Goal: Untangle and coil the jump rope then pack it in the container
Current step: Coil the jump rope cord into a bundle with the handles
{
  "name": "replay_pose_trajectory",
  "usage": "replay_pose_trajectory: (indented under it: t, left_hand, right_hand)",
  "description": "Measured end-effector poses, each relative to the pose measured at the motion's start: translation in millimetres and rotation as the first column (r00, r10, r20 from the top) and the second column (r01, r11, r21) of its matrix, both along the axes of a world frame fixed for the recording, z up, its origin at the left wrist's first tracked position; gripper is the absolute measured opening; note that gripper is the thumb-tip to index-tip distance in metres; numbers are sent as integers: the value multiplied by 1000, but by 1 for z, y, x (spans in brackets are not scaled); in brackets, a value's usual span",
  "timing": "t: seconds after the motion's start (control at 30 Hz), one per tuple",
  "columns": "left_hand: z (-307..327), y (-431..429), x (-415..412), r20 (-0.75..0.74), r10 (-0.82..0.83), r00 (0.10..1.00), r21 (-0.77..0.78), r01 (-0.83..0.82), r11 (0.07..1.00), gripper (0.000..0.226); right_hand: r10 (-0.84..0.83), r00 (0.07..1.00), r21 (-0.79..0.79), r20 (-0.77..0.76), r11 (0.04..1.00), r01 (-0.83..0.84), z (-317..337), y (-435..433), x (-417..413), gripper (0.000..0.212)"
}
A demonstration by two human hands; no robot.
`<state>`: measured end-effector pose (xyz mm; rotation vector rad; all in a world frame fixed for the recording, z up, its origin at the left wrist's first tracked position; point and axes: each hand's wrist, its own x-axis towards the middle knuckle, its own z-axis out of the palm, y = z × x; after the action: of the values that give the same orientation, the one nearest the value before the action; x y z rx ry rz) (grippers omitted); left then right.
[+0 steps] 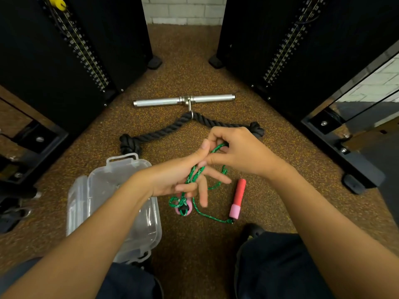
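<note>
The green braided jump rope [195, 176] runs across my left hand [183, 180], whose fingers pinch several strands of it. My right hand [235, 152] grips a loop of the same rope just above, thumb touching the left hand's fingers. One red and pink handle [237, 198] lies on the floor to the right, joined by a slack length of rope. The other pink handle end [183, 209] hangs below my left hand with rope wound around it. The clear plastic container [97, 190] stands open on the floor at the left, partly behind my left forearm.
A thick black knotted rope [164, 132] clipped to a silver metal bar [183, 100] lies on the speckled brown floor beyond my hands. Black weight-stack machines [71, 50] stand left and right. My knees in dark trousers [276, 266] are at the bottom.
</note>
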<state>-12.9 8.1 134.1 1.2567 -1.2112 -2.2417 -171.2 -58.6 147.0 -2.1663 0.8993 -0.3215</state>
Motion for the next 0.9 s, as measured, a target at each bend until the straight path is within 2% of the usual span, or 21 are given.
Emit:
replay_pose_trajectory:
  t: [0.07,0.17,0.27,0.4,0.5,0.57,0.63,0.73,0.77,0.83,0.9]
  left_hand:
    - [-1,0,3,-84,-68,994,51,72,996,89]
    - [0,4,-1,-307,-128,943,90,163,983,76]
    - [-3,8,-8,-573,28,819,187,98,977,57]
    - [-1,1,-1,-752,329,570,315,-128,941,45]
    - [5,-7,7,-682,575,452,362,-474,802,43]
    - [8,-10,10,-592,688,419,330,-653,681,43]
    - [6,-13,14,-501,757,419,256,-764,592,44]
    - [0,-15,20,-380,816,437,141,-844,518,44]
    - [-2,-15,22,-328,818,473,76,-850,522,46]
    - [0,-12,17,-167,745,646,-154,-763,628,52]
    - [4,-7,5,99,557,824,-376,-487,788,59]
  right_hand:
    - [-22,999,6,35,1000,22,-1,0,-1,30]
    - [-116,988,30,106,993,113,-2,1,1,30]
    - [-137,986,109,97,986,126,-7,6,7,34]
    - [-42,998,168,-49,985,49,-13,17,13,33]
    - [-61,991,172,-120,982,82,-10,18,18,42]
    - [-42,992,159,-115,985,60,-7,18,21,43]
    - [1,993,148,-120,989,17,-5,20,22,41]
    - [91,984,126,-156,990,-71,-5,23,22,38]
    - [128,979,106,-161,988,-112,-4,24,22,37]
    - [199,971,49,-135,980,-194,-1,27,23,34]
    - [234,969,-9,-83,972,-236,5,27,22,30]
